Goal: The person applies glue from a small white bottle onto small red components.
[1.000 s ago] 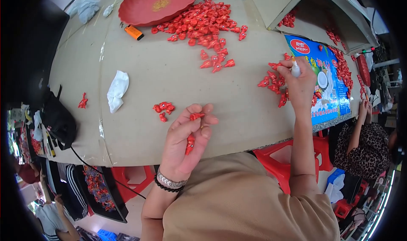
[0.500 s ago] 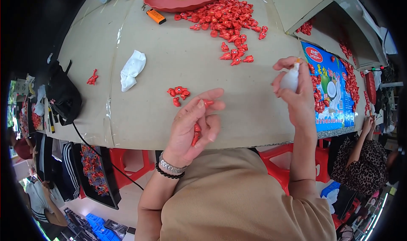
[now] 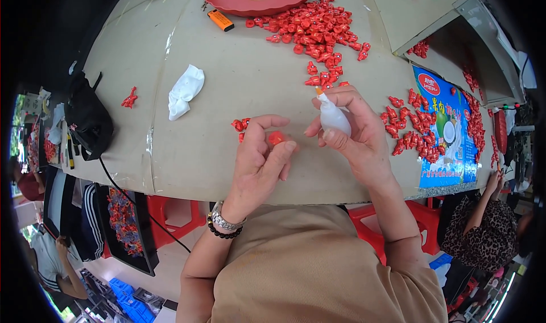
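My left hand (image 3: 259,162) is closed, with a small red plastic piece (image 3: 276,138) showing between its thumb and fingers. Whether more pieces sit in the palm is hidden. My right hand (image 3: 359,138) grips a small white squeeze bottle (image 3: 334,118) with an orange tip, held upright and leaning left toward the left hand. The two hands are close but apart, above the near part of the table. Just behind my left hand lie a few red pieces (image 3: 244,123), partly covered by it. A heap of small red figures (image 3: 324,30) lies beyond my right hand.
A red scalloped tray (image 3: 222,1) and an orange lighter (image 3: 220,20) are at the back. A crumpled white tissue (image 3: 186,91), one red figure (image 3: 129,98) and a black bag (image 3: 88,121) lie leftward. More red pieces cover a blue printed sheet (image 3: 435,178) at right, under a grey shelf (image 3: 432,24).
My right hand has moved left with the squeeze bottle, from beside the blue sheet to near my left hand. The left hand has turned, its fingers curling more around a red piece.
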The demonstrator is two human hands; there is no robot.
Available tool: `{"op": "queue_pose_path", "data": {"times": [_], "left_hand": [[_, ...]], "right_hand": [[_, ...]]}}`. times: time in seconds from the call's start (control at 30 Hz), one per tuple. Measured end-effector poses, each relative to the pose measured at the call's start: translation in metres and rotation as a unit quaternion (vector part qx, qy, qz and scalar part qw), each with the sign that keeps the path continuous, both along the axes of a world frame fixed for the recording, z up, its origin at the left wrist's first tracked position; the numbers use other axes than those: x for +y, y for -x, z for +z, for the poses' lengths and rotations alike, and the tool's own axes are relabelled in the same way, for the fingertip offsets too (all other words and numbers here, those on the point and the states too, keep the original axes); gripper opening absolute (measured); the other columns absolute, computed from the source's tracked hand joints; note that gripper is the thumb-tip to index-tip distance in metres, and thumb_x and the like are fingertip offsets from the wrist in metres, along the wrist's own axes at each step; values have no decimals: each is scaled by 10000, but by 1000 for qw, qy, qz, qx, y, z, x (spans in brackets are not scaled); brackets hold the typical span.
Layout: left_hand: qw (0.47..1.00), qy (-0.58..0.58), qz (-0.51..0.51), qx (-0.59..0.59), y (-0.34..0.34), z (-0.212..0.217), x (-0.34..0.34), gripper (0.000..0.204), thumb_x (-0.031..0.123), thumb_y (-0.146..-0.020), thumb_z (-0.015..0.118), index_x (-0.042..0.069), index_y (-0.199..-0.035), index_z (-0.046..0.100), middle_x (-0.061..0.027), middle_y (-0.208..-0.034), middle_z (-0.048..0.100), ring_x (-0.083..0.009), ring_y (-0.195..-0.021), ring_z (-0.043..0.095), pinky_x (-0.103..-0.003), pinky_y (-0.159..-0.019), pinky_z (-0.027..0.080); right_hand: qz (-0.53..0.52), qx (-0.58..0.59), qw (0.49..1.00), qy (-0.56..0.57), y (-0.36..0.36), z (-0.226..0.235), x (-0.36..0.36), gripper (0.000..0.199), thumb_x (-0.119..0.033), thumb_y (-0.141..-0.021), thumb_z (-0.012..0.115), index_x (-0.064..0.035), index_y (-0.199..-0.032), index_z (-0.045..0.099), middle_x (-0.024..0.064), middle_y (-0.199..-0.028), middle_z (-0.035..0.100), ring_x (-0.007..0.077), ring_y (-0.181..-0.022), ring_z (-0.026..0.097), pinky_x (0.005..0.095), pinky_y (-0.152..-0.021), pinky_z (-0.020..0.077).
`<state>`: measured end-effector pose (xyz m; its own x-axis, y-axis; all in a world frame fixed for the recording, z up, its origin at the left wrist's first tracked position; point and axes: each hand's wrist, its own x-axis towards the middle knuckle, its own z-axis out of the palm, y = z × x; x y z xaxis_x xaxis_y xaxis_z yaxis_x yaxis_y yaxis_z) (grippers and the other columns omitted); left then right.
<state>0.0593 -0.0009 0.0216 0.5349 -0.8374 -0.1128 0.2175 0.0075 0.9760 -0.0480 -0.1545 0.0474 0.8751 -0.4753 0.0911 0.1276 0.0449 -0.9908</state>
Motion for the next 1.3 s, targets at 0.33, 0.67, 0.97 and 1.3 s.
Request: {"op": "queue_pose_path", "data": {"times": [0.33,0.67,0.97,1.3], "left_hand": [[972,64,15,227,-6,-7,-6,332,199,-968,504,8,-1239,497,-64,-936,620,-66,-527,501,-172,-359,311],[908,133,14,397,0,-13,-11,209,187,-971,490,6,-1066,532,-32,-854,570,-68,-494,416,-173,-321,288],[899,83,64,426,8,-3,-17,237,247,-994,442,27,-940,512,-13,-771,523,-48,-459,371,-175,-306,266],[899,97,32,427,7,-14,-11,294,309,-997,424,50,-1023,561,-16,-847,562,-79,-518,467,-187,-340,296]], "right_hand": [[-96,-52,994,-30,-1,-9,-15,352,-57,-753,741,3,-1024,525,153,-1034,608,235,-873,656,292,-690,533],[-90,-177,976,-85,10,-18,-21,328,-91,-794,723,-29,-1029,503,177,-1036,619,201,-862,642,274,-711,525],[-100,-211,968,95,9,-23,-13,282,-112,-814,713,-22,-982,505,173,-993,630,171,-831,621,271,-681,500],[-97,-195,960,175,7,-20,-3,247,-104,-788,736,-6,-946,573,175,-944,653,194,-805,631,284,-676,495]]}}
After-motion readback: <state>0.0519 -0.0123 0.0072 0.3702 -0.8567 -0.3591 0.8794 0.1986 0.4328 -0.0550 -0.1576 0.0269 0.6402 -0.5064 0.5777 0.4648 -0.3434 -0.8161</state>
